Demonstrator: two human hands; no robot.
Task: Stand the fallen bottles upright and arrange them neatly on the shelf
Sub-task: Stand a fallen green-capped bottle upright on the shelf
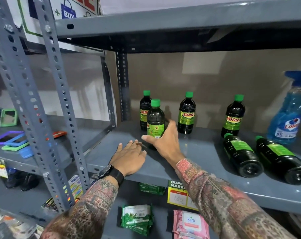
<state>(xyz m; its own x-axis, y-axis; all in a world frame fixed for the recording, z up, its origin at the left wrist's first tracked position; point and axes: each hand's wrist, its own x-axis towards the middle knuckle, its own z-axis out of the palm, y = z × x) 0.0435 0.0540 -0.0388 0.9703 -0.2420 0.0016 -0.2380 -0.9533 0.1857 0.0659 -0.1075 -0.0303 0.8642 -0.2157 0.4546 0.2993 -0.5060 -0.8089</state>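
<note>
At frame centre our right hand (pixel 165 140) wraps the upright front bottle (pixel 155 120) on the shelf (pixel 189 163), left hand (pixel 130 156) flat, empty beside it; we risk toppling the rear bottle (pixel 144 110) touching behind while sliding; two fallen bottles (pixel 241 154) wait lower right.

Both arms stretched forward in patterned sleeves. Left hand (pixel 129 156) flat, palm down, fingers together and extended, resting near the front edge of the shelf (pixel 189 169), black watch on the wrist. Right hand (pixel 163 140) curled around the lower body of an upright bottle (pixel 155 121), thumb pointing left.
</note>
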